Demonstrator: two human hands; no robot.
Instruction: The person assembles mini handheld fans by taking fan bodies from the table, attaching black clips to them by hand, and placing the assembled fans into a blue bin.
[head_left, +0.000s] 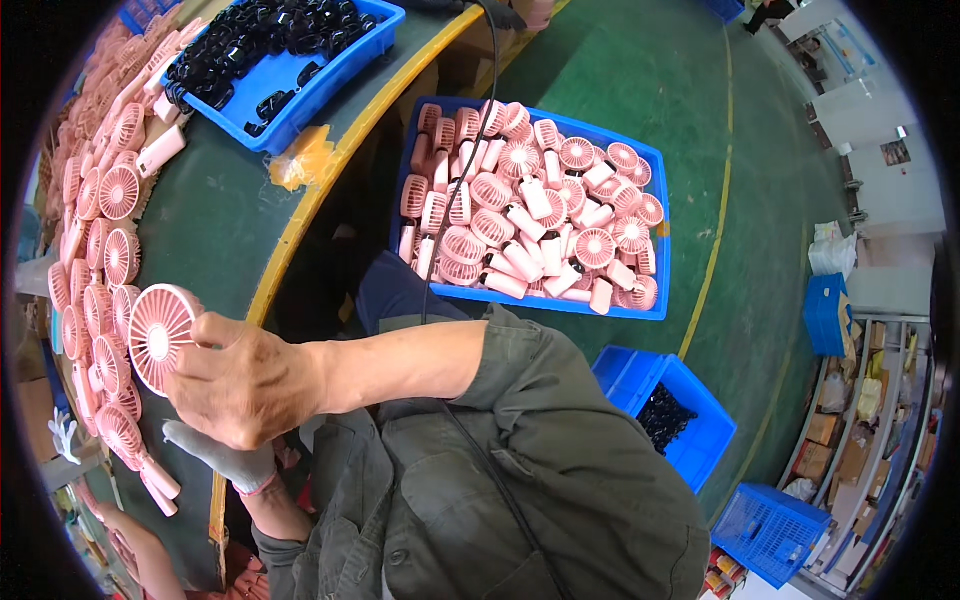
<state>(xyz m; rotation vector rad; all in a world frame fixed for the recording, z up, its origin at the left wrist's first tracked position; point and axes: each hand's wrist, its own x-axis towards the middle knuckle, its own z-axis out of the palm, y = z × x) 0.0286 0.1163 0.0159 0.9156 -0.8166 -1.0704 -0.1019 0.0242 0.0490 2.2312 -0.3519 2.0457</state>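
gloved hand mostly hidden under bare hand, pink fans cut off at left rim

A factory is showing here: blue bins are holding many pink fans, and shelves are standing nearby.

Olive-green rolled sleeve — 1 grey glove.

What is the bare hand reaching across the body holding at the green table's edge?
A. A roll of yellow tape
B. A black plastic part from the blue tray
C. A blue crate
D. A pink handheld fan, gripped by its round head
D: the bare hand has its fingers around the round grille head of a pink handheld fan, beside the rows of similar pink fans lying on the green table.
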